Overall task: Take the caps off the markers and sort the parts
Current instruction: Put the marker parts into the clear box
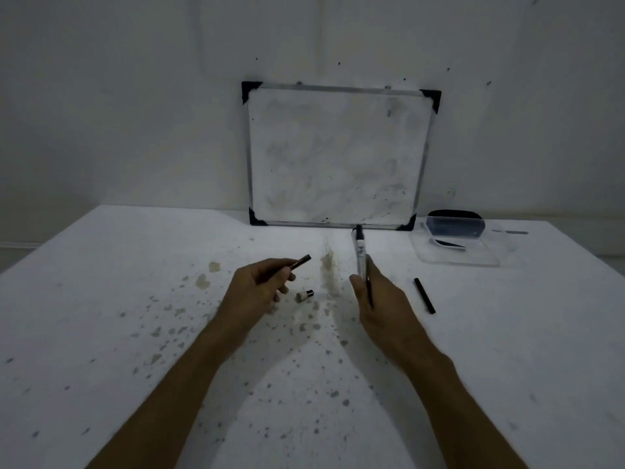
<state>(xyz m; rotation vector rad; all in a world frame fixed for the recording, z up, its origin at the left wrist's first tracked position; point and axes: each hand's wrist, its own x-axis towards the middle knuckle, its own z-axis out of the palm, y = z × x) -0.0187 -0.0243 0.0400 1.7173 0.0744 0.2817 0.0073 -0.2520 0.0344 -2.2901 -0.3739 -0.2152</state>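
Your right hand (pixel 368 292) pinches the marker (pixel 360 255) upright, left hand (pixel 260 282) pinches a dark stick (pixel 301 262) — loosen either, it rolls away.

A white-barrelled marker with a black tip end (pixel 360 253) is held nearly upright, its black end pointing away towards the far side of the bench. A slim dark stick-like marker part (pixel 299 263) is held tilted, its free end raised to the right. A short pale cap with a dark end (pixel 305 295) lies on its side on the bench. A long black tube-shaped piece (pixel 424 295) lies flat, well to the right.
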